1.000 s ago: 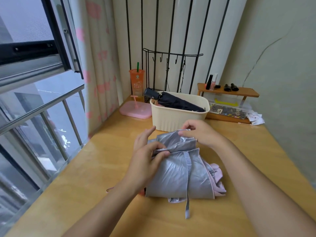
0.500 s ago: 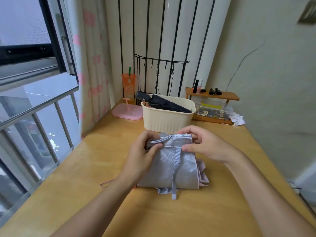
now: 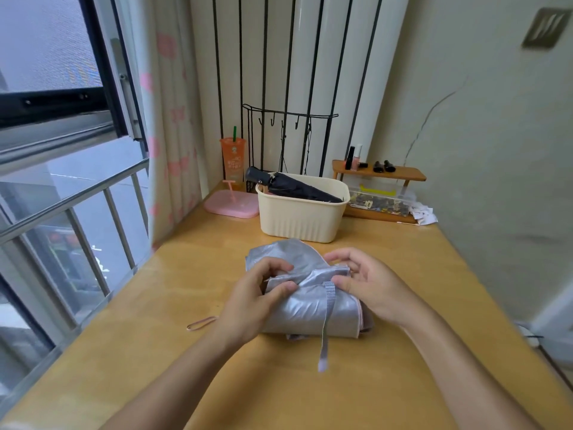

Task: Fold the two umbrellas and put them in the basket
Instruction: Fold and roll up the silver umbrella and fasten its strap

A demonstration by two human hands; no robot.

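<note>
The black umbrella (image 3: pixel 297 189) already lies folded inside the basket (image 3: pixel 302 223), its capped end sticking out over the basket's left rim. The silver umbrella (image 3: pixel 310 308) lies on the bench (image 3: pixel 148 305) just in front of the basket, on the person's side, with its cloth half gathered into a loose, flat bundle. One half of the job looks done; this second umbrella is not yet rolled or fastened.

The left hand (image 3: pixel 257 301) pinches a pleat of the silver cloth between thumb and curled fingers on the bundle's left side. The right hand (image 3: pixel 369 285) grips the cloth's far edge, the side toward the basket, with its thumb pressed down beside the root of the strap (image 3: pixel 328 318). The strap trails loose across the cloth, away from the basket, and its tip rests on the bench.

The step in hand seems to be laying the pleats one over another. To do it well, I would smooth each panel flat before turning it, always in the same direction, so no cloth bunches under the next fold. The right thumb should keep the strap's root on the outside, or it may be buried and hard to find. Once the roll is tight and even, the strap can wrap round and fasten, and the bundle should then fit beside the black one in the basket.
</note>
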